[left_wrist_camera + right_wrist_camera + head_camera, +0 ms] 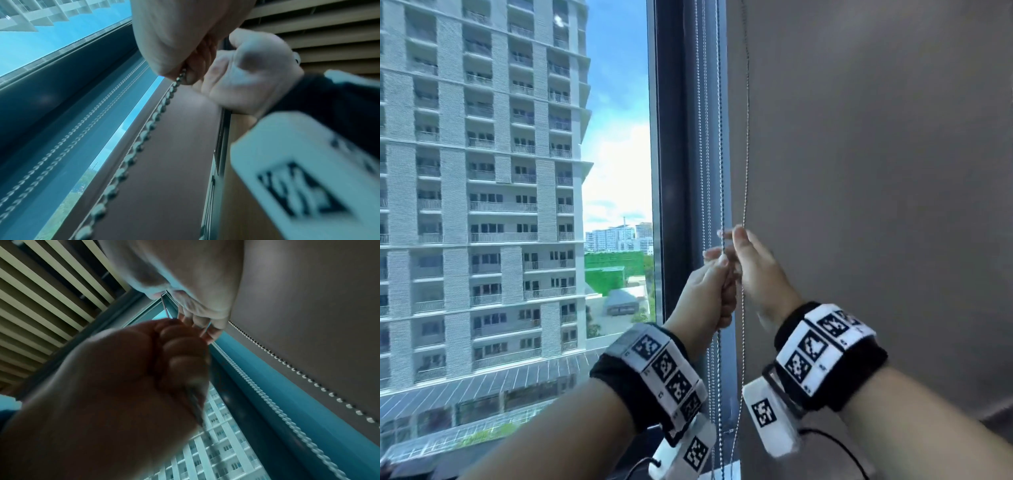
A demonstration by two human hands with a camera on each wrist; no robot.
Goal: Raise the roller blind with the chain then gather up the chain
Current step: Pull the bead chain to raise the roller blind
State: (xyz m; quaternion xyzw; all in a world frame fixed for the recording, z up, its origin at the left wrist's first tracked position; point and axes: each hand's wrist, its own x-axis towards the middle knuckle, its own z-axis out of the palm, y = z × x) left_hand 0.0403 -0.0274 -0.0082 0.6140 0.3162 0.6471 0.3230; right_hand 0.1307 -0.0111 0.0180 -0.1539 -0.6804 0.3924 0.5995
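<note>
Far left: tall apartment block (479,171) outside, balconies on every floor; lower roofs, green patch, blue sky beyond.
Window glass: fills left half of head view (616,144), down to a low roof below.
Window frame: dark vertical post (674,137) right of the glass, centre of scene.
Spare chains: two thin bead strands (702,137) hanging along the frame, untouched.
Chain: metal bead chain (720,154), left strand running down into left hand; right strand (747,137) hanging in front of the blind edge, passing by right hand. Both strands continue down past the wrists.
Left hand: (707,291) fingers curled round the left strand, thumb pinching it on top; left wrist view shows beads emerging from the closed fist (180,76).
Right hand: (756,270) just right of and touching the left, raised slightly higher, fingers bent toward the chain; whether actually gripping a strand, cannot tell, too blurred.
Wrist bands: black with printed markers (667,370), one per wrist.
Roller blind: grey fabric (859,171) covering the right half, still down past hand level.
Ceiling: slatted wooden strips (41,296), seen in wrist views.
</note>
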